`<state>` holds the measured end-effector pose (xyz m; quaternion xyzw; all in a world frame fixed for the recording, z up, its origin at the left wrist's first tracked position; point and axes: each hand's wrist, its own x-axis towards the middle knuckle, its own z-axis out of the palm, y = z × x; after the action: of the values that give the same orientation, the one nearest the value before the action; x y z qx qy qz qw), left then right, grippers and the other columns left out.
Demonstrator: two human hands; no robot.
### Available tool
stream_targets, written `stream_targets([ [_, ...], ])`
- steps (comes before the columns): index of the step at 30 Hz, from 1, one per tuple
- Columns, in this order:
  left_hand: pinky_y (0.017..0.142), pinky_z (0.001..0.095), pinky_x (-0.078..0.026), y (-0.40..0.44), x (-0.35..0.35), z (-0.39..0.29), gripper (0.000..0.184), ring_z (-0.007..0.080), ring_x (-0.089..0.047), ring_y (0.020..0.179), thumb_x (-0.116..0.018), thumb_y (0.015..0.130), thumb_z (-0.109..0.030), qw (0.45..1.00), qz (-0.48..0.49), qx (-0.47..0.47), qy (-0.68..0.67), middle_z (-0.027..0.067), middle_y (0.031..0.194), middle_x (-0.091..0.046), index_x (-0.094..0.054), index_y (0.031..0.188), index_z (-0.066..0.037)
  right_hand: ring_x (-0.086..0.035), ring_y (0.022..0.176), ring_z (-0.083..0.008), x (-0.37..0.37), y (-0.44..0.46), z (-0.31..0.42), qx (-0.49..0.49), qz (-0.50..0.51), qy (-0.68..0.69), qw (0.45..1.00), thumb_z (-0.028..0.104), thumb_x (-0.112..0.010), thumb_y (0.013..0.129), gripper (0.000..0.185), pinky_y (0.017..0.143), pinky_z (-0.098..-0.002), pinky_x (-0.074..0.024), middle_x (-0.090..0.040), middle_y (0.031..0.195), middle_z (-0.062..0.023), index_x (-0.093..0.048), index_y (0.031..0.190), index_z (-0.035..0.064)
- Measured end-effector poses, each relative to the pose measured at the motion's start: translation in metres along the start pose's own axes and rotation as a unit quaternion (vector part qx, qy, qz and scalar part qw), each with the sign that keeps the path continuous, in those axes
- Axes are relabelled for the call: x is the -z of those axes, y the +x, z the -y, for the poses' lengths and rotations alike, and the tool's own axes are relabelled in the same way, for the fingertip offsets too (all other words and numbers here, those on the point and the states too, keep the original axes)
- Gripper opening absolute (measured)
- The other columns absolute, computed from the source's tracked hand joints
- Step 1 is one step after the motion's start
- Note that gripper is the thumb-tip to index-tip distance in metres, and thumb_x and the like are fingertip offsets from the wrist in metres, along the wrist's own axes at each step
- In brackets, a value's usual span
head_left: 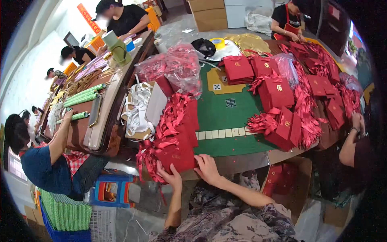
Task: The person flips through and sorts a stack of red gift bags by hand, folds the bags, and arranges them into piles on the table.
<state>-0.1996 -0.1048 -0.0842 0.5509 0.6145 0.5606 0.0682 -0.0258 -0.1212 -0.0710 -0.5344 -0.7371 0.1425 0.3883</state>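
Observation:
A stack of red paper gift bags (pixel 177 151) with red ribbon handles and a small gold mark lies at the near edge of the table. My left hand (pixel 171 177) grips its near left side, beside the hanging ribbons, with the thumb up along the front bag. My right hand (pixel 207 167) holds the right edge of the same stack, fingers bent against the bags. Part of the fingers of both hands is hidden by the bags. More red ribbons (pixel 173 115) pile up behind the stack.
A cardboard box of white ribbons (pixel 139 109) stands left of the stack. Plastic-wrapped red bags (pixel 173 64) lie behind. More bag stacks (pixel 276 92) sit right of the green mat (pixel 225 117). People work at the left table (pixel 117 80) and right side. A blue stool (pixel 111 189) is below.

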Motion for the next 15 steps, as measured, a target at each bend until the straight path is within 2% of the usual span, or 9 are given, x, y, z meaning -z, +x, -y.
stream_targets([
  [2,0.107,0.0465,-0.032,0.009,-0.004,-0.004,0.056,0.0389,-0.036,0.13,-0.059,0.094,-0.016,1.0,0.0,0.005,-0.01,0.0237,0.142,-0.039,-0.035,0.142,0.0,-0.05,0.108,-0.0385,-0.006,0.003,0.0,-0.009,-0.012,-0.014,1.0,0.01,-0.077,0.073,0.063,0.09,-0.0456,-0.0428,-0.05,0.118,-0.0195,-0.046,0.127,0.0006],
  [4,0.109,0.0484,-0.029,0.011,-0.006,0.005,0.053,0.039,-0.036,0.131,-0.054,0.096,-0.019,0.995,0.011,-0.026,0.099,0.0244,0.14,-0.04,-0.035,0.142,0.001,-0.05,0.107,-0.0386,-0.007,0.007,0.0,-0.014,-0.034,-0.01,0.999,0.011,-0.076,0.074,0.062,0.09,-0.0461,-0.0425,-0.049,0.118,-0.02,-0.046,0.127,0.0008],
  [7,0.11,0.0494,-0.026,0.004,0.001,0.01,0.051,0.0389,-0.035,0.132,-0.049,0.098,-0.021,0.993,-0.002,-0.07,0.097,0.0251,0.141,-0.038,-0.035,0.142,0.003,-0.05,0.109,-0.0392,-0.001,-0.001,-0.001,0.002,-0.049,0.027,0.998,0.011,-0.073,0.077,0.059,0.092,-0.0464,-0.0415,-0.048,0.119,-0.0211,-0.046,0.128,-0.0007],
  [11,0.111,0.0503,-0.023,0.003,0.001,0.005,0.051,0.0392,-0.031,0.135,-0.045,0.099,-0.02,0.994,-0.008,-0.058,0.095,0.0229,0.145,-0.036,-0.034,0.142,0.004,-0.049,0.111,-0.0413,0.009,-0.003,0.003,-0.009,-0.025,0.061,0.998,0.015,-0.074,0.076,0.061,0.096,-0.0456,-0.0421,-0.047,0.121,-0.0237,-0.045,0.128,-0.0025],
  [15,0.111,0.0503,-0.023,0.005,0.002,0.0,0.049,0.0389,-0.033,0.133,-0.044,0.1,-0.023,0.991,-0.016,-0.071,0.111,0.0232,0.143,-0.037,-0.036,0.141,0.003,-0.048,0.111,-0.0408,0.008,-0.007,0.002,-0.003,-0.048,0.068,0.997,0.017,-0.075,0.078,0.06,0.095,-0.0446,-0.043,-0.046,0.122,-0.022,-0.045,0.128,-0.0002],
])
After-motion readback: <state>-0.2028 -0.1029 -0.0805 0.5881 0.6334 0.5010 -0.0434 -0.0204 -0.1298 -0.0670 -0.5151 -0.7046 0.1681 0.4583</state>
